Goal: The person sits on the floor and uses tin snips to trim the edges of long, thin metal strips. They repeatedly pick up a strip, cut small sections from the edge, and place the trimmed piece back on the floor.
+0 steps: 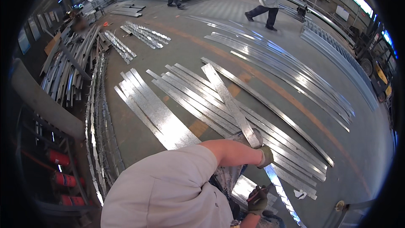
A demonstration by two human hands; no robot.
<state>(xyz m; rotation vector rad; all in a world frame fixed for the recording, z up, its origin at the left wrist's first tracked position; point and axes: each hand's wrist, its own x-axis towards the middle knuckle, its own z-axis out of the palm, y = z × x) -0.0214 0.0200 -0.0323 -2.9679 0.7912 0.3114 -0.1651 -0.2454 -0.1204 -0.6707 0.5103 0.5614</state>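
My left forearm reaches across to the right, and my gloved left hand (265, 157) is closed round a long galvanised metal strip (230, 103); its fingers are mostly hidden. Away from me the strip slants over several flat strips on the floor. On the near side of the hand runs a bright strip with a notched-looking edge (282, 192); I cannot tell if it is the same piece. Lower down, my gloved right hand (258, 202) is closed on a small hand tool with dark red handles (253, 193), beside a bright flat metal sheet (244, 189).
Flat metal strips (295, 147) lie in rows around me, with more strips (278, 59) farther right. Notched strips (147, 36) lie at the far left. Red cylinders (63, 179) stand at the near left. Two people walk at the back. A forklift (377, 76) stands right.
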